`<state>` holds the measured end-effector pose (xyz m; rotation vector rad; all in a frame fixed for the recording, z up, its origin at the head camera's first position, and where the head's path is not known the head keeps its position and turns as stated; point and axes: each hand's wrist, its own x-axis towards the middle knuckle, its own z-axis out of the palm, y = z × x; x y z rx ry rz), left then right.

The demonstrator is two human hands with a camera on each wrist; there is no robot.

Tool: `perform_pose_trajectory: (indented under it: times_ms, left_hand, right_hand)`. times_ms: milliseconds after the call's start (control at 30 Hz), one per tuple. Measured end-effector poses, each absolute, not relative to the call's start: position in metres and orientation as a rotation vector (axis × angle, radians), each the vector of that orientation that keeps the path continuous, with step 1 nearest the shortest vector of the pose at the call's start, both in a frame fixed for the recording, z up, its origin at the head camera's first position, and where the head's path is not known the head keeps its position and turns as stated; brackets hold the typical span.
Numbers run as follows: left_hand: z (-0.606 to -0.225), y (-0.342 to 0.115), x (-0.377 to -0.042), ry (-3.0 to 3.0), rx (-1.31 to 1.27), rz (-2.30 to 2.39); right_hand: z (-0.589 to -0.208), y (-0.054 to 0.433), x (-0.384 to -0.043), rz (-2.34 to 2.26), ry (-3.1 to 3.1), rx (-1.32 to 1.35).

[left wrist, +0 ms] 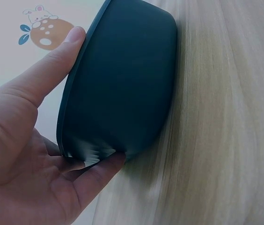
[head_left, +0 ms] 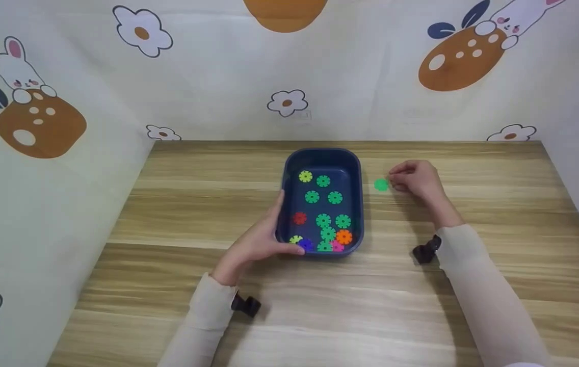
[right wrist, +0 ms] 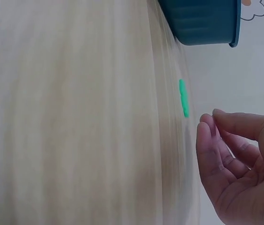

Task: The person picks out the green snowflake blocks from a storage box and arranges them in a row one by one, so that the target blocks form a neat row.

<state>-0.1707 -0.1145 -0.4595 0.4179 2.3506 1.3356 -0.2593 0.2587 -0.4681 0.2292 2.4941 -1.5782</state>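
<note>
A dark blue plastic tub stands on the wooden table. My left hand grips its near left corner, thumb along the rim and fingers against the side wall. Notched flower-shaped discs lie inside: several green, two yellow, one red, orange, blue and pink. To the right of the tub, a lone green disc is on the table. My right hand hovers beside it, thumb and fingertips together; the right wrist view shows a gap between them and the disc.
Patterned cloth with rabbits and flowers rises behind the table's back edge and along the left. A plain pale wall borders the right. Black camera mounts sit on both wrists, one on the left and one on the right.
</note>
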Motion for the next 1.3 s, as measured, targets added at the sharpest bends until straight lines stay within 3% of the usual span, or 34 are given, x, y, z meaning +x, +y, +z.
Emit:
perform_pose_trajectory:
  times_ms: [1300]
  left_hand:
    - [-0.461,-0.116,-0.172,2.359,0.424,1.340]
  right_hand:
    - [-0.434,0.228,-0.251,-1.594,2.600,0.077]
